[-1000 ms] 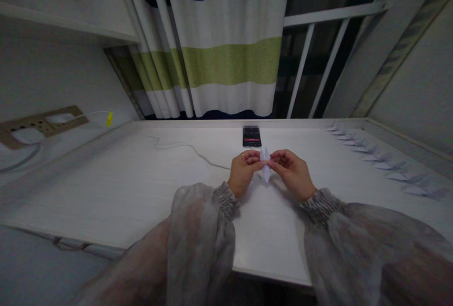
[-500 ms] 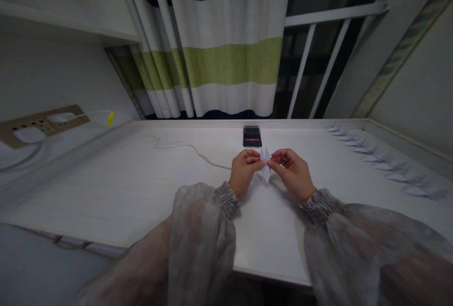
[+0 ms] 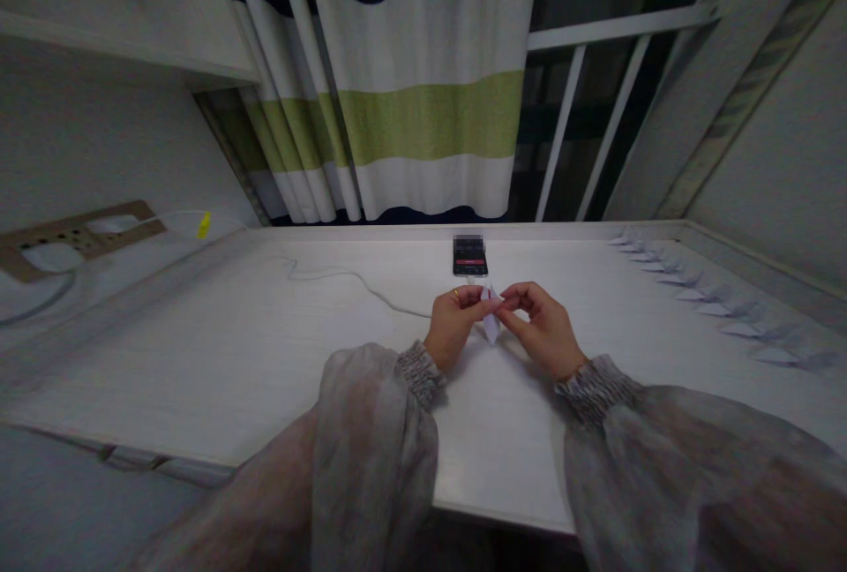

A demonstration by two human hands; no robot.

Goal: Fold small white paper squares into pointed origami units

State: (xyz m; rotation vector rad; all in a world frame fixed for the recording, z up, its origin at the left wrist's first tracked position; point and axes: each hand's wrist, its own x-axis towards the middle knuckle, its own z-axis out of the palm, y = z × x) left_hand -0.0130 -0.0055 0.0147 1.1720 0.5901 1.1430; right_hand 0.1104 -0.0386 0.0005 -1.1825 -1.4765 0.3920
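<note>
A small piece of folded white paper [image 3: 490,328], pointed at its lower end, is held upright above the desk between both hands. My left hand [image 3: 453,318] pinches it from the left, thumb across its middle. From the right, my right hand [image 3: 539,325] grips its upper right side between thumb and fingertips. The fingers partly cover the paper's upper folds. Just beyond the hands a dark phone [image 3: 469,256] with a lit screen lies on the desk.
The white desk [image 3: 218,351] runs up to a curtained window. A row of several folded white paper pieces [image 3: 718,309] lies along the right side. A white cable [image 3: 361,276] crosses the desk behind my left hand. Power sockets [image 3: 72,237] are on the left wall.
The folded paper has shifted slightly left and turned, its upper points now closer together. My right hand's fingertips have moved left with it, nearer my left thumb.
</note>
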